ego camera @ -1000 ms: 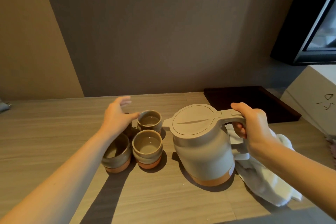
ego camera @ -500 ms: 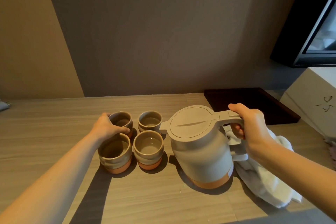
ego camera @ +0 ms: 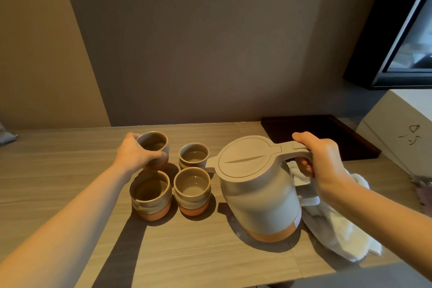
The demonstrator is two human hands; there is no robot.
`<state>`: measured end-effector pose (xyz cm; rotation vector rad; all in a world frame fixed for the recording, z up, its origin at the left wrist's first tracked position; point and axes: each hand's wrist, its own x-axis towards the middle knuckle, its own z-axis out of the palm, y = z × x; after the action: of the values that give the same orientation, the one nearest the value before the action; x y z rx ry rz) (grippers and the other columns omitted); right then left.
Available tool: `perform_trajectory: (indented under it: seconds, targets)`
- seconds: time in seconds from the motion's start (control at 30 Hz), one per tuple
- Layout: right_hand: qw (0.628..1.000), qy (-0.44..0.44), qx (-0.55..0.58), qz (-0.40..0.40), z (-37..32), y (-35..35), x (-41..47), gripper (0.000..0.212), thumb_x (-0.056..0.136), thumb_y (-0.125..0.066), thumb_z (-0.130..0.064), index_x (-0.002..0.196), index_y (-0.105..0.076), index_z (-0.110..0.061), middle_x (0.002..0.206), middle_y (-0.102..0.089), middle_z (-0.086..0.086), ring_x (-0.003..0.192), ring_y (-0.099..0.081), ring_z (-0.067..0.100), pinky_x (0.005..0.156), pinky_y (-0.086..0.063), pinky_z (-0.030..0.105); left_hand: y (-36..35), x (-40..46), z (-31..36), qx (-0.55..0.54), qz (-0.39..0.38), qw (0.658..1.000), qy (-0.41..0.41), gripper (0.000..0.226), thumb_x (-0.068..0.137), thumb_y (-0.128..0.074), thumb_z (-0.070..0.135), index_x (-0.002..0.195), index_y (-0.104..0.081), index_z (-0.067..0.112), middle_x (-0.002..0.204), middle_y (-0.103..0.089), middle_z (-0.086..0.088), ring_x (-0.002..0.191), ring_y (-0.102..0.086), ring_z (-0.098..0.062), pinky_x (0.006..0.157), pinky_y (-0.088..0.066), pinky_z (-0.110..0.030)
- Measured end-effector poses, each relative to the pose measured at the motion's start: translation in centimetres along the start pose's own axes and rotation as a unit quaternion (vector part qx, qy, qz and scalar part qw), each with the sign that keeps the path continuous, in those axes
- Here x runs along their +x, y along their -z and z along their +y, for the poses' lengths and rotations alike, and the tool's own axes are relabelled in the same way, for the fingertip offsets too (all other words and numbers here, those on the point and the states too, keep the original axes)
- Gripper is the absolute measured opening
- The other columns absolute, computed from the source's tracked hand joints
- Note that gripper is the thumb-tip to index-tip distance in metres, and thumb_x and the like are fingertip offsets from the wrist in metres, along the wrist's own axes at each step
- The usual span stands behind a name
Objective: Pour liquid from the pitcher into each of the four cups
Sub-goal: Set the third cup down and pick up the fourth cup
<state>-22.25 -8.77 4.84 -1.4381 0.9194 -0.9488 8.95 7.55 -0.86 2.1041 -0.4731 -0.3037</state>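
Left hand [ego camera: 138, 154]: wrapped around the back-left cup [ego camera: 153, 147], seemingly raising it toward the spout.
Right hand [ego camera: 320, 161]: closed on the handle of the pitcher [ego camera: 257, 184], which stands upright on the counter [ego camera: 58, 170], ready to tip.
Other cups [ego camera: 192, 190]: clustered beside the spout, so pours stay short.

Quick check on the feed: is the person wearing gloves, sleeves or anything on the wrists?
No. Both forearms are bare up to the frame edge, with no sleeves in view. The left hand and right hand are ungloved, with no watch, rings or bands visible.
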Motion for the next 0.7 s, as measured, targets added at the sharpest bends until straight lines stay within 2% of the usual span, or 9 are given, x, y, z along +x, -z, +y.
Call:
perform_trajectory:
  seconds: [0.2,0.43,0.57,0.7]
  targets:
    - [1.0,0.009,0.009,-0.008,-1.1,0.1,-0.9,0.036,0.085,-0.06,-0.031,0.059,-0.062,-0.006,0.05,-0.051,0.002,0.042,-0.04,0.009,0.045,-0.034,0.02,1.6,-1.6,2.1,-0.05,0.015,0.997,-0.052,0.083,0.065,-0.088,0.025,0.131,-0.039,0.02,0.115,-0.044,0.001,0.109,-0.045,-0.019,0.081,-0.043,-0.034]
    - [0.999,0.03,0.021,-0.014,-2.7,-0.1,-2.4,0.035,0.084,-0.06,-0.032,0.062,-0.06,-0.005,0.06,-0.054,0.007,0.05,-0.042,0.011,0.049,-0.033,0.021,3.4,-5.4,3.9,-0.127,0.012,0.987,-0.095,0.083,0.064,-0.087,0.031,0.131,-0.04,0.024,0.12,-0.047,0.003,0.109,-0.046,-0.018,0.078,-0.043,-0.033]
    - [0.998,0.036,0.042,-0.027,-3.9,0.1,-3.4,0.037,0.083,-0.06,-0.032,0.055,-0.058,-0.009,0.046,-0.052,-0.002,0.038,-0.043,0.007,0.049,-0.034,0.024,4.0,-8.4,3.9,-0.177,-0.002,0.979,-0.102,0.079,0.063,-0.088,0.03,0.128,-0.043,0.025,0.121,-0.051,0.002,0.111,-0.049,-0.019,0.077,-0.044,-0.03]
    - [0.997,0.039,0.057,-0.027,-4.7,0.0,-4.4,0.044,0.082,-0.06,-0.033,0.04,-0.057,-0.018,0.038,-0.048,-0.004,0.042,-0.043,0.01,0.054,-0.037,0.028,3.9,-11.3,2.8,-0.212,-0.012,0.973,-0.095,0.072,0.06,-0.09,0.025,0.12,-0.05,0.025,0.111,-0.057,0.004,0.104,-0.055,-0.016,0.074,-0.046,-0.029]
